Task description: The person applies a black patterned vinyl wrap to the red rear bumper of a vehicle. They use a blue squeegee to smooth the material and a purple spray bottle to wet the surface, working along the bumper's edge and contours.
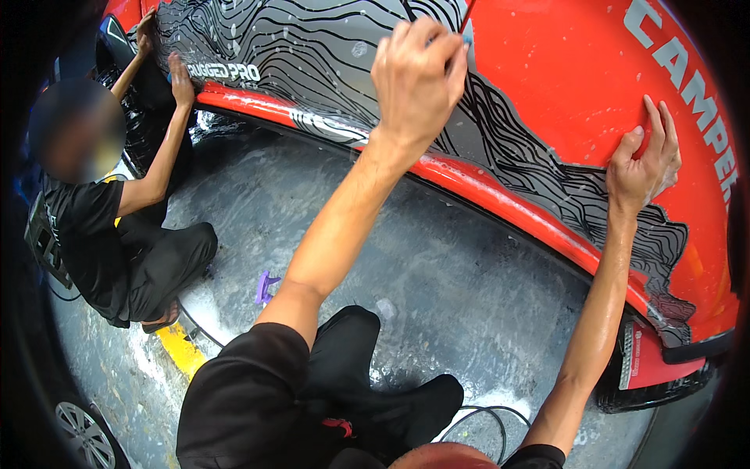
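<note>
My left hand (418, 74) is closed against the upper part of the vehicle's side, at the seam between the grey patterned film and the red panel. A bit of blue shows at its fingers; I cannot make out what it is. My right hand (644, 160) rests on the red panel (547, 86) with its fingers stretched out and nothing held. Below and left of it runs the grey film (539, 184) with black wavy lines, its jagged lower edge over the red bodywork. Water drops dot the surface.
At the left a co-worker in black (101, 234) crouches with both hands on the same vehicle. A purple tool (266, 287) lies on the wet grey floor (437, 289). A black cable (500, 426), a yellow floor line (180, 350) and a car wheel (84, 434) are nearby.
</note>
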The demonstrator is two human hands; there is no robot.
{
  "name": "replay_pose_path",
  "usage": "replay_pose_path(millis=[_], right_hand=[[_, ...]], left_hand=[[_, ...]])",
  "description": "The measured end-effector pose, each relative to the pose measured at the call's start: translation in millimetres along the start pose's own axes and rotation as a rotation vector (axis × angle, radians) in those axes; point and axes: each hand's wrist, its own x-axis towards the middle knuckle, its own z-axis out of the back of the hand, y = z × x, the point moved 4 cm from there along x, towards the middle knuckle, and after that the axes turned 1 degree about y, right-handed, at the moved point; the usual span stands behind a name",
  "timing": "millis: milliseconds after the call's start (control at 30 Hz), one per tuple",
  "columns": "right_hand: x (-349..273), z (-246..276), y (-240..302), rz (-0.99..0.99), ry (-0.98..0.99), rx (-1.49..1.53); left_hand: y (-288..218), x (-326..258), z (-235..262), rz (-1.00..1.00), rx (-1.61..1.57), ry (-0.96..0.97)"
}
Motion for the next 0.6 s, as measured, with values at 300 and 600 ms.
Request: replay_pose_path(millis=[300, 600], right_hand=[[1.0, -1.8, -1.5, -0.014, 0.002, 0.066], [-1.3, 0.5, 0.9, -0.060, 0.014, 0.070]], left_hand=[[-5.0, 30.1, -1.9, 0.038, 0.010, 0.001], [-10.1, 17.2, -0.8, 0.111, -0.030, 0.066]])
